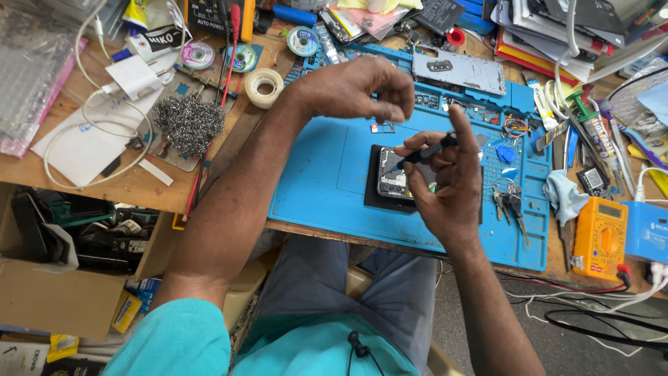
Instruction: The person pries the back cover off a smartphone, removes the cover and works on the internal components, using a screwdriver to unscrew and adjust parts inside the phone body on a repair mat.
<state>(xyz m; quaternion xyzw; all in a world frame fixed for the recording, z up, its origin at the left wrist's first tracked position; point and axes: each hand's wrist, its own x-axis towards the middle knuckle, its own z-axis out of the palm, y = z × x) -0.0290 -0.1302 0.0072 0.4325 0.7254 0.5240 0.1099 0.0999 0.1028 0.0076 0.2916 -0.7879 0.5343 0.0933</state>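
Right hand [445, 182] grips, seemingly, tweezers [424, 152] above opened phone [396, 179].

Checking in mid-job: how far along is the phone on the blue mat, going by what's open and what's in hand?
Done: the phone lies opened on the blue mat, its back cover set aside at the mat's top. In hand: the right hand holds a dark slim tool over the phone; the left hand pinches something too small to identify. Left: the cover is not yet refitted.
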